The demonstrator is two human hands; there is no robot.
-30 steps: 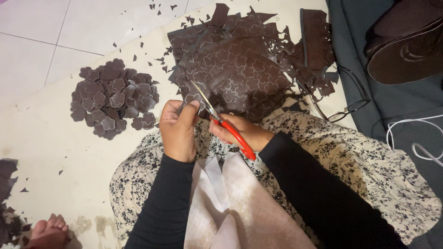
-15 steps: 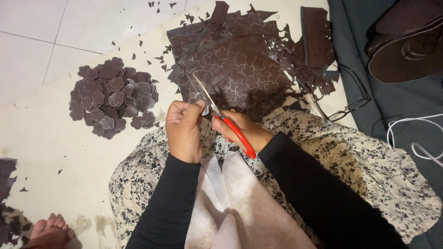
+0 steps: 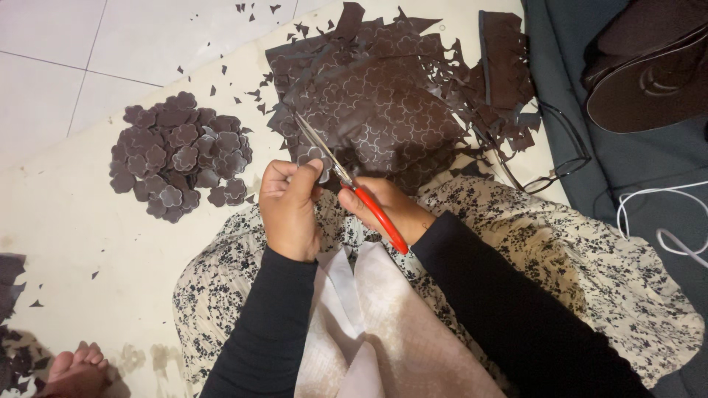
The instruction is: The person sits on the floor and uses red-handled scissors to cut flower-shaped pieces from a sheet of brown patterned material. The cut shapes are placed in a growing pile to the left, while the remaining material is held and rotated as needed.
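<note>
The right hand [image 3: 387,208] grips red scissors [image 3: 346,180], blades on the brown sheet [image 3: 383,103] ahead of the lap. The left hand [image 3: 289,206] seems to pinch a cutout [image 3: 310,155]. Cut flowers [image 3: 177,155] pile on the floor, left.

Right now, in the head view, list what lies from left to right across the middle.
Pile of cut flower shapes → left hand → red-handled scissors → right hand → eyeglasses → white cable.
</note>
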